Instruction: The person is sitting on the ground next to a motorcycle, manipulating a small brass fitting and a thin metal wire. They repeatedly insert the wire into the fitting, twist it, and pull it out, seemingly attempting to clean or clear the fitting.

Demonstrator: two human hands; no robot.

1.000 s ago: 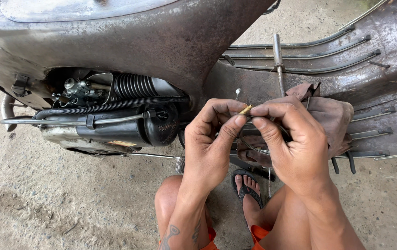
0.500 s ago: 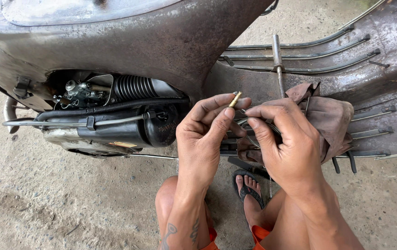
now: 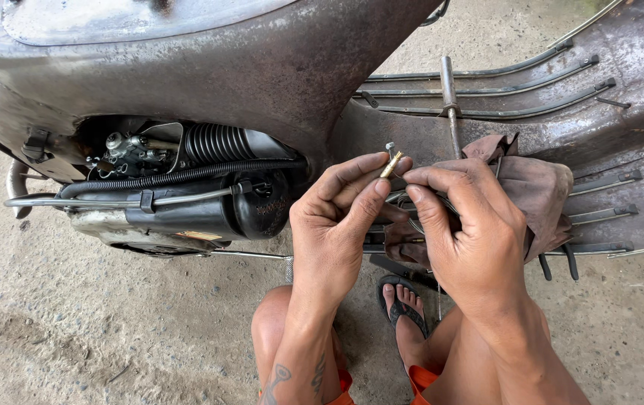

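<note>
- We hold a small brass fitting (image 3: pixel 391 164) pinched at the fingertips of our left hand (image 3: pixel 337 225), just in front of the scooter's floorboard (image 3: pixel 622 67).
- Our right hand (image 3: pixel 472 232) closes its thumb and forefinger on the thin cable (image 3: pixel 401 199) that runs up to the fitting, so the two hands almost touch.
- We judge the fitting to be off the scooter and mid-handling: whether it is going onto the cable or coming off, we cannot tell.
- The side panel is off, so the engine bay (image 3: pixel 179 187) lies bare, with its ribbed black hose (image 3: pixel 217 142).
- A brown rag (image 3: pixel 540 187) lies on the floorboard near its front edge, with a metal rod (image 3: pixel 449 97) beside it.
- No container shows.
</note>
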